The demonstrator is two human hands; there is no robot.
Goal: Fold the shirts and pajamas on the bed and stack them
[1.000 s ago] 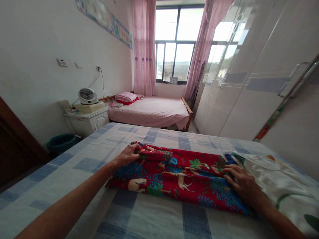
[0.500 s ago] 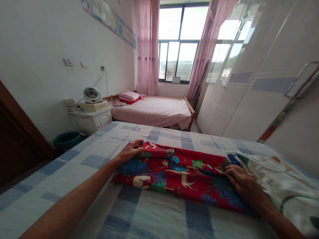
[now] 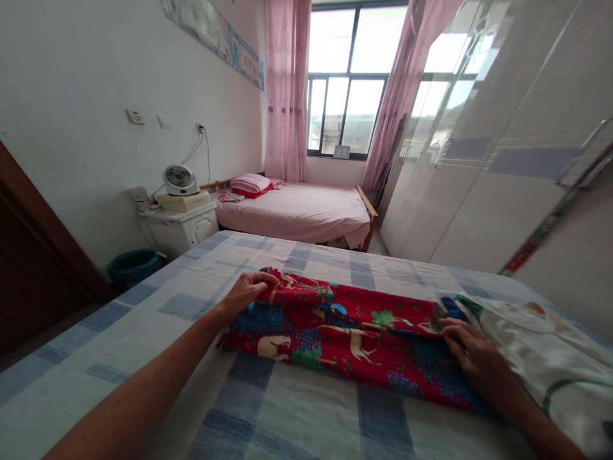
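Note:
A red patterned cloth (image 3: 354, 338), printed with pale animals, green leaves and blue flowers, lies folded into a long strip on the bed. At its far left corner, my left hand (image 3: 249, 289) pinches the top fold between thumb and fingers. My right hand (image 3: 472, 348) is closed on the fold at the right end, its fingertips on the upper layer. Whether the cloth is a garment I cannot tell. Beside my right hand lies a crumpled white garment (image 3: 541, 348) with green trim, close to the cloth's right end.
Under the cloth is a bed with a blue-and-white checked sheet (image 3: 186, 358). Beyond it stand a second bed with a pink sheet (image 3: 301, 207) and a nightstand (image 3: 186, 227) carrying a small fan (image 3: 180, 179). A glossy wardrobe (image 3: 502, 185) lines the right; a green bin (image 3: 136, 263) stands left.
My left hand has shifted slightly and now pinches the cloth's far left fold, its corner pulled a little toward the left. My right hand stays at the right end. The view has tilted slightly.

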